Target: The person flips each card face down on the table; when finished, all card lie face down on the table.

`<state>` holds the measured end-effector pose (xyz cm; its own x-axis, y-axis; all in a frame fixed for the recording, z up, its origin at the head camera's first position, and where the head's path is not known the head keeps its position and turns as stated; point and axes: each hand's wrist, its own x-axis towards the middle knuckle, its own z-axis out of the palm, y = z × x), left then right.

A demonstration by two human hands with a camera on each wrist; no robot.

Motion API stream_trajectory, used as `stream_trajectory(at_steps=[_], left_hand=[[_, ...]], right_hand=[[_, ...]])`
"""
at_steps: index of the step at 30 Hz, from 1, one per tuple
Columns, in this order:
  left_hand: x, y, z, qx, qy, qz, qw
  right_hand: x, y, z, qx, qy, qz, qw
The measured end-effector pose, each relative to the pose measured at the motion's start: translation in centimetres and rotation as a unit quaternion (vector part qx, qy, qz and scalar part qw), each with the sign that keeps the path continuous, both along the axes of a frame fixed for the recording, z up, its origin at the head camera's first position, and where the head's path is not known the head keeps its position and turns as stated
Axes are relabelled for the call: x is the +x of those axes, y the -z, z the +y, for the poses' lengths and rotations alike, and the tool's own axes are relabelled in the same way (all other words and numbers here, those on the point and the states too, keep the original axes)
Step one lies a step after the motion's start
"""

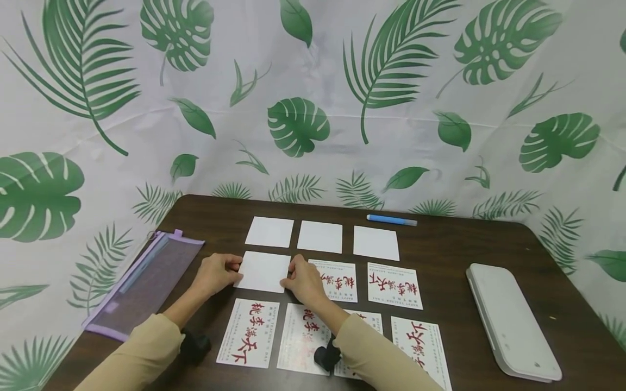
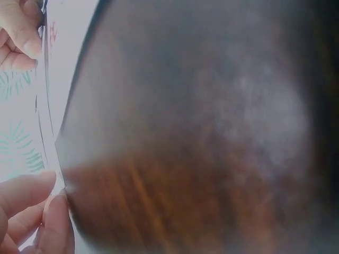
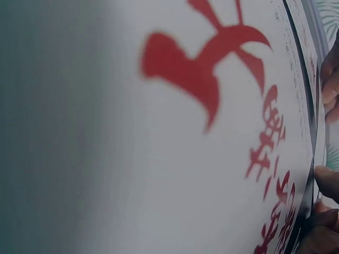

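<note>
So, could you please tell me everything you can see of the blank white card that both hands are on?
The blank white card is a roughly square sheet, plain and unprinted on its upper face, apparently thin card or paper. It lies about flat on the dark wooden table, first in the middle row. The left hand pinches its left edge and the right hand its right edge. A printed card lies beside it.

Matt white paper card (image 1: 263, 271), dark wood-grain table (image 1: 489, 244), purple mesh pouch (image 1: 146, 282), smooth white plastic laminator (image 1: 508, 320)
</note>
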<state>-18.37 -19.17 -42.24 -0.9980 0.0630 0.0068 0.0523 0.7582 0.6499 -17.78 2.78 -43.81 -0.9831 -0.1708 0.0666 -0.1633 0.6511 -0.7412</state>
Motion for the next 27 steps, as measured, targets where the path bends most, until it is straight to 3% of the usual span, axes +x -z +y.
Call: stream_trajectory(at_steps=[4, 8, 12, 15, 20, 27], left_hand=[[-0.1, -0.1, 0.3, -0.007, 0.003, 0.002, 1.0000], [-0.8, -0.8, 1.9, 0.019, 0.017, 0.015, 0.9996], [-1.3, -1.5, 4.9, 0.070, 0.062, -0.005, 0.9956], [-1.5, -1.4, 7.1, 0.082, 0.095, -0.026, 0.9918], [-1.9, -0.9, 9.9, 0.064, 0.118, -0.038, 0.9903], [-2.7, -0.7, 12.1, 0.027, 0.131, -0.036, 0.9904]], right_hand=[[-0.2, -0.2, 1.0, -0.017, 0.001, -0.003, 1.000], [-0.8, -0.7, 3.5, -0.055, 0.027, 0.005, 0.998], [-1.1, -1.1, 6.7, -0.068, 0.069, 0.002, 0.995], [-1.2, -1.1, 8.9, -0.058, 0.091, -0.005, 0.994], [-1.3, -0.9, 11.6, -0.055, 0.120, -0.029, 0.991], [-1.2, -0.9, 13.1, -0.021, 0.112, -0.042, 0.993]])
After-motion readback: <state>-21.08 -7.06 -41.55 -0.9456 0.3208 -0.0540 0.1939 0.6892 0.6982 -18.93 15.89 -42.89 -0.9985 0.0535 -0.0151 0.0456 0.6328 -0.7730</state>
